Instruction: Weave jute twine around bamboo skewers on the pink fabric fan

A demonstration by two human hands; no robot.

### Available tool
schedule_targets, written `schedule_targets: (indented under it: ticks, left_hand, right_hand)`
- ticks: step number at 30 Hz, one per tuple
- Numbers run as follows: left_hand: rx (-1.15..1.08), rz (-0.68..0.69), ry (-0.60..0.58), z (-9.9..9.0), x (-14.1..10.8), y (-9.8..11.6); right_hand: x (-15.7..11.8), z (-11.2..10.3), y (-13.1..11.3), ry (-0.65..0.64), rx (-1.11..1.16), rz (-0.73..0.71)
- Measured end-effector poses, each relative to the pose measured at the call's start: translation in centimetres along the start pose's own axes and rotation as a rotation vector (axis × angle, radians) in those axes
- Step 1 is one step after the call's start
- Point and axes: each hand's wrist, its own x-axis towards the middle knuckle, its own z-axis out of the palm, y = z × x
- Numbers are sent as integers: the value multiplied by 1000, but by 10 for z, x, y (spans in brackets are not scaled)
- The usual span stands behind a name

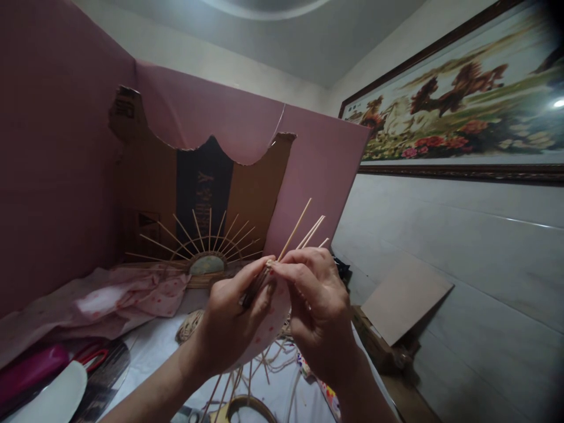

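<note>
My left hand is closed around a dark, narrow piece and the edge of a pale disc with red dots. Close beside it, my right hand pinches at the disc's upper edge, its fingertips nearly meeting my left thumb. Thin light sticks rise above the fingers of my right hand, and more sticks point down below the disc. What lies between the fingertips is small and partly hidden.
A sunburst of sticks stands against cut cardboard at the back. Twine ball, tape roll, red-handled scissors and a magenta object lie on the table. Spotted cloth is at the left.
</note>
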Motion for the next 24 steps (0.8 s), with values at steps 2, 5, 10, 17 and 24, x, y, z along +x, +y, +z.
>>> schedule_targets:
  ticks: [2,5,10,17,24]
  left_hand:
    - [-2,-12,1,0,1,1]
    - [10,-9,0,0,1,2]
    - [13,8,2,-1,0,1]
    - [9,19,13,-1,1,2]
    - [-39,-7,3,-1,0,1]
  right_hand:
    - [-1,0,-1,0,-11,-5]
    - [-1,-1,-1,3,-22,-9]
    - [0,1,-1,0,0,3]
    - [0,1,-2,4,-8,-1]
    - [0,3,-2,10,-18,5]
